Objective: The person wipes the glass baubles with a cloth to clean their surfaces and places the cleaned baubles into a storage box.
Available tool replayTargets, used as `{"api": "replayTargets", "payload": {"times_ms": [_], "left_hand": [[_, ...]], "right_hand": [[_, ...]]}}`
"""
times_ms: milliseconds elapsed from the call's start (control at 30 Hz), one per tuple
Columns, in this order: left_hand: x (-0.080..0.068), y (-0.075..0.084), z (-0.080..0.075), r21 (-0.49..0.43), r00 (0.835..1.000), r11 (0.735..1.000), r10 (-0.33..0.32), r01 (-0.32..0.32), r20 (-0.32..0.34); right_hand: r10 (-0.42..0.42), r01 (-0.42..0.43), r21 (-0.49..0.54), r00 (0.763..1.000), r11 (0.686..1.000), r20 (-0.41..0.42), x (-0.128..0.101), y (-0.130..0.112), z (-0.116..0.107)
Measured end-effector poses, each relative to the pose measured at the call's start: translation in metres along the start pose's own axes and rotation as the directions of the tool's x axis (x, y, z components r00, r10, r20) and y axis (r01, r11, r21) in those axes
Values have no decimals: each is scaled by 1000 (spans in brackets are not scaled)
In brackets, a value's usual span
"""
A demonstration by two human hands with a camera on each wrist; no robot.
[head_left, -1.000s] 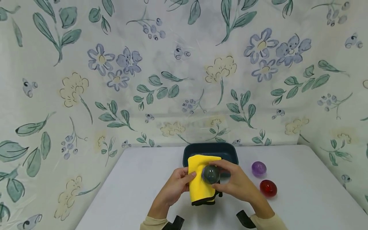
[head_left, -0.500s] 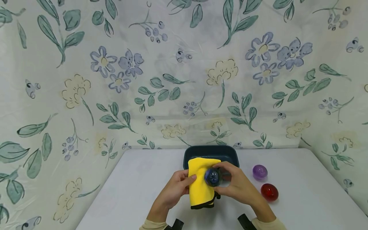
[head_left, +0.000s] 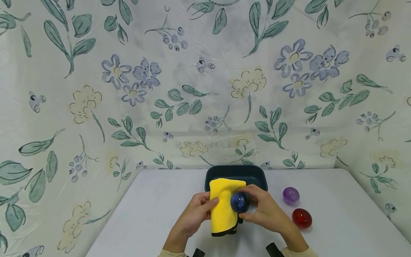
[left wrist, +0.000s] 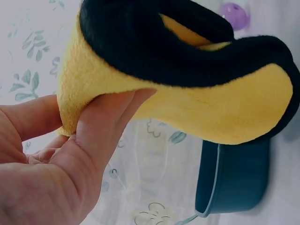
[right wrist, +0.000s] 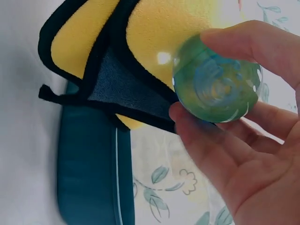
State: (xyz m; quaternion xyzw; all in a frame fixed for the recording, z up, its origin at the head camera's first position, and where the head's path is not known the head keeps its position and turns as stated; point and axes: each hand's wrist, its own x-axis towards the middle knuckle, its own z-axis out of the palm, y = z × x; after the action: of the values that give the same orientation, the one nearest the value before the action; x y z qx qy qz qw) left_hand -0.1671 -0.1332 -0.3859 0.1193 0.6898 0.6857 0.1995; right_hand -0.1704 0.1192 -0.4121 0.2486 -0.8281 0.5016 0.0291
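Blue-green translucent ball point(head_left: 239, 202) is sitting in the right hand point(head_left: 263, 214), pinched betw. thumb and fingertips point(right wrist: 243, 40), held above the table point(head_left: 154, 214) and pressed against the yellow cloth point(head_left: 222, 207). In the head view it's looking dark blue; in the right wrist view it's showing green-blue w/ a bright glint on it. No brand, label or writing is readable on the ball, cloth or anything else in view.

Left hand point(head_left: 196, 214) is gripping the cloth's left edge, thumb on the front, fingers curled behind; the left wrist view is showing the thumb point(left wrist: 108, 126) pressing into the folded yellow pile. Cloth is folded, w/ black trim running along its edges and a dark grey inner face showing in the right wrist view. It's hanging roughly upright betw. the two hands, lower end just over the table.

Both sleeves are cream-coloured, w/ black wrist straps just showing at the bottom edge.

To the right of the right hand, a red egg-shaped ball point(head_left: 302, 218) is lying on the table, and a bit farther back a purple one point(head_left: 290, 195), near each other but apart.

Just behind the cloth, a dark teal tub point(head_left: 257, 176) is standing on the table, partly hidden by the cloth.

Farthest back, a floral sheet point(head_left: 205, 89) w/ green leaves, blue and pale yellow flowers is covering the wall.
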Motion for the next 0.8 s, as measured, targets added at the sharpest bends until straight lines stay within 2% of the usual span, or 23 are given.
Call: {"api": "replayTargets", "payload": {"times_ms": [200,300,600,800], "left_hand": [[1,-2,1,-5,1000,1000,3,-3,-9],[2,-2,1,-7,1000,1000,6,-6,-12],[2,-3,1,4,999,1000,-1,2,-43],[2,-5,-1,-7,999,1000,1,-2,-55]], "right_hand": [[17,-16,-114,1000,993,2,0,-2,-2],[29,-28,-139,1000,990,4,0,-2,-4],[41,-36,-93,998,995,52,0,0,-3],[37,-37,-5,992,999,120,0,0,-3]]}}
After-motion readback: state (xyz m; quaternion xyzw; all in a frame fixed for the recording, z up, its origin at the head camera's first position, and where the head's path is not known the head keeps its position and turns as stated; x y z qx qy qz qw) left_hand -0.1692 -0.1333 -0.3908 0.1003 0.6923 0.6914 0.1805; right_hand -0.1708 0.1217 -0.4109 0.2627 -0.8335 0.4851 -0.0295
